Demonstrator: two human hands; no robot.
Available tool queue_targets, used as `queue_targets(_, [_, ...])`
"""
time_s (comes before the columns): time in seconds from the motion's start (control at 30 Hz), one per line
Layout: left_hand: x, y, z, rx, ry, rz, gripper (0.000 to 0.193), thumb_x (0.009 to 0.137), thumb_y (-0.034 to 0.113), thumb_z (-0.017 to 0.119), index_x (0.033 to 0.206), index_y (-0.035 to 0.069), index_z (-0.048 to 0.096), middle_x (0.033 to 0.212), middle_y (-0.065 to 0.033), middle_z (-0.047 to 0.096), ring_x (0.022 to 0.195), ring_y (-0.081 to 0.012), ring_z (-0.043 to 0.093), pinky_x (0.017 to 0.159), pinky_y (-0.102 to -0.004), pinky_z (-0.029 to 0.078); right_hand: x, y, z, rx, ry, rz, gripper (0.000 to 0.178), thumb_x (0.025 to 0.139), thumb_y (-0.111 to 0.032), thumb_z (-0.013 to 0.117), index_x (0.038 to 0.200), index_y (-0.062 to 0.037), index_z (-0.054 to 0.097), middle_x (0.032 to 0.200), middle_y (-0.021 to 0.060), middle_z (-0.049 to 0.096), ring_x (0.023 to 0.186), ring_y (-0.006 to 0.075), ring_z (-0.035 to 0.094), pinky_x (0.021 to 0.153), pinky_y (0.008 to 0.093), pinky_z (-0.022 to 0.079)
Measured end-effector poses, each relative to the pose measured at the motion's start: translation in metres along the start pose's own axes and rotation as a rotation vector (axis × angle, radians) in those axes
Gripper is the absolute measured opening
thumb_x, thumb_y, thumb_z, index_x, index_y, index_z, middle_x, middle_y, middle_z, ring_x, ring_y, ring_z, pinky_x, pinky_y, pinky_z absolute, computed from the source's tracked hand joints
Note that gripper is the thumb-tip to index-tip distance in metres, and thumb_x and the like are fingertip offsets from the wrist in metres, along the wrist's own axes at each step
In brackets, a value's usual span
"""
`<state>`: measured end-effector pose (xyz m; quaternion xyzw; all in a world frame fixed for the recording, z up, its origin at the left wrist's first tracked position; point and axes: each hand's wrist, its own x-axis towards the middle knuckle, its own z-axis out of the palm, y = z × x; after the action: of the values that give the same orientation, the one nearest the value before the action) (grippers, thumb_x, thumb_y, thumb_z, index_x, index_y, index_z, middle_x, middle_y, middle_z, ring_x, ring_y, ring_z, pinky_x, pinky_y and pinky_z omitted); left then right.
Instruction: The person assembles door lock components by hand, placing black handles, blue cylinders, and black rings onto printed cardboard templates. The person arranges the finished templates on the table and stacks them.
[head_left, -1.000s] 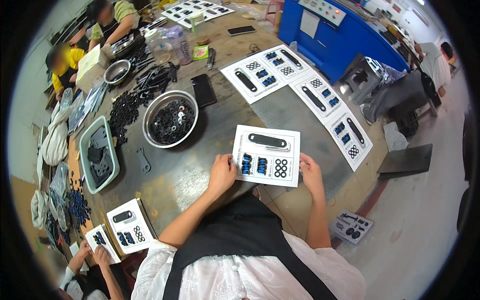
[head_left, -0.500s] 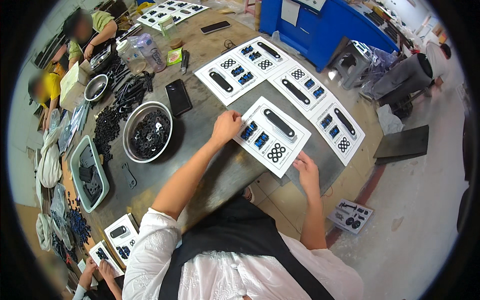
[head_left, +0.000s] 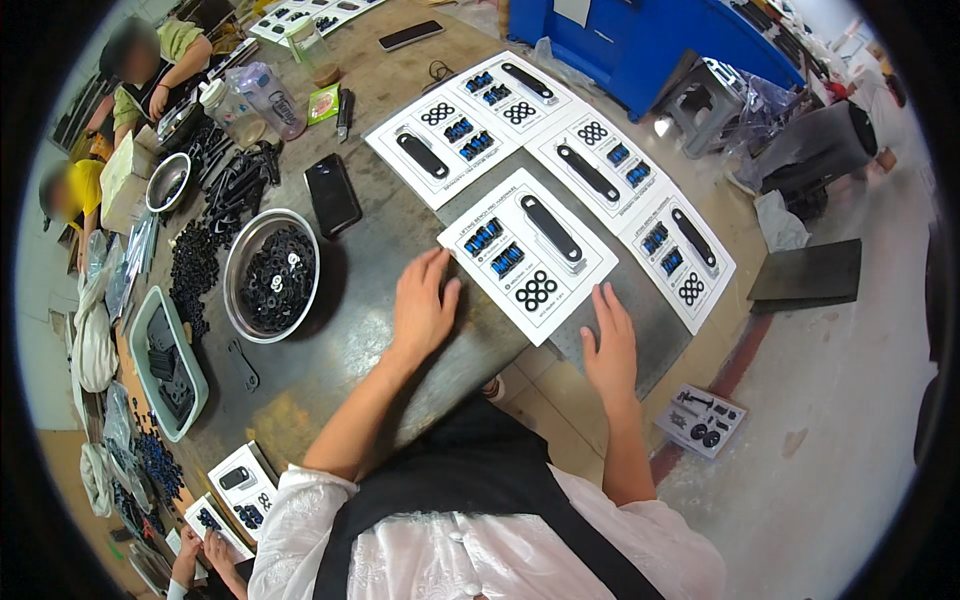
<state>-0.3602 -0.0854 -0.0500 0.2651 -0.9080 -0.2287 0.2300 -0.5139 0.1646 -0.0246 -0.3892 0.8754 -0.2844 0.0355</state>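
The person's left hand (head_left: pixel 422 305) lies flat and open on the grey metal table (head_left: pixel 330 350), fingers spread and pointing toward twelve o'clock, gripping nothing; its fingertips sit just beside the left edge of a white card (head_left: pixel 527 262). The right hand (head_left: pixel 610 345) is also open and flat, palm down, holding nothing, its fingertips touching or just short of the card's lower right edge; which of the two cannot be told.

The card lies tilted on the table between the two hands, toward twelve o'clock from them. On it are a long black handle piece (head_left: pixel 551 229), small blue parts (head_left: pixel 495 249) and a cluster of black rings (head_left: pixel 536 290).

Three more white cards of the same kind (head_left: pixel 590 160) lie in a group from twelve to one o'clock of it. At nine o'clock of the left hand stands a round metal bowl (head_left: pixel 270 275) filled with black parts, and a black phone (head_left: pixel 332 194) lies at eleven o'clock. A green tray (head_left: pixel 165 365) sits beyond the bowl near the table edge. Another person's hands (head_left: pixel 205 555) hold similar cards at seven o'clock.
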Motion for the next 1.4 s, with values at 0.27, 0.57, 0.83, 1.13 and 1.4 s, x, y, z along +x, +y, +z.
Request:
queue_targets(0.27, [-0.011, 0.012, 0.011, 0.012, -0.193, 0.029, 0.067, 0.092, 0.032, 0.058, 0.145, -0.001, 0.034, 0.153, -0.0193, 0.029, 0.144, -0.0354, 0.023, 0.118, -0.048, 0.015, 0.01, 0.008, 0.02, -0.195, -0.07, -0.078, 0.056, 0.094, -0.014, 0.053, 0.146, -0.0078, 0.038, 0.151, 0.0174, 0.035, 0.139, 0.0327, 0.033, 0.116, 0.0477, 0.023])
queue_targets(0.57, [0.013, 0.002, 0.016, 0.033, -0.173, 0.012, 0.07, 0.093, 0.038, 0.056, 0.144, -0.004, 0.034, 0.153, -0.0213, 0.03, 0.143, -0.0357, 0.023, 0.119, -0.0473, 0.014, 0.029, 0.001, 0.035, -0.242, -0.06, -0.041, 0.055, 0.094, -0.013, 0.054, 0.146, -0.0084, 0.038, 0.151, 0.0167, 0.035, 0.138, 0.0326, 0.034, 0.115, 0.0479, 0.024])
queue_targets(0.83, [0.017, 0.002, 0.02, 0.088, -0.15, 0.041, 0.074, 0.088, 0.039, 0.061, 0.144, -0.003, 0.035, 0.152, -0.0224, 0.031, 0.142, -0.0365, 0.026, 0.117, -0.0494, 0.018, 0.032, -0.005, 0.037, -0.233, -0.051, -0.015, 0.055, 0.094, -0.013, 0.052, 0.147, -0.008, 0.037, 0.152, 0.0162, 0.034, 0.139, 0.0321, 0.033, 0.115, 0.0476, 0.023])
queue_targets(1.13, [0.016, 0.004, 0.022, 0.197, -0.132, 0.067, 0.079, 0.087, 0.045, 0.063, 0.144, -0.002, 0.035, 0.151, -0.021, 0.031, 0.142, -0.0351, 0.028, 0.116, -0.0493, 0.019, 0.035, -0.006, 0.041, -0.261, -0.049, -0.007, 0.055, 0.096, -0.013, 0.048, 0.148, -0.0067, 0.032, 0.153, 0.0155, 0.031, 0.141, 0.0317, 0.029, 0.116, 0.0475, 0.022])
queue_targets(1.4, [0.017, 0.0, 0.024, 0.234, -0.117, 0.103, 0.077, 0.089, 0.049, 0.058, 0.143, -0.003, 0.038, 0.152, -0.0167, 0.033, 0.141, -0.0319, 0.029, 0.117, -0.0485, 0.018, 0.035, -0.007, 0.044, -0.243, -0.039, -0.002, 0.055, 0.095, -0.011, 0.047, 0.148, -0.006, 0.033, 0.153, 0.0172, 0.031, 0.14, 0.0334, 0.029, 0.116, 0.0482, 0.021])
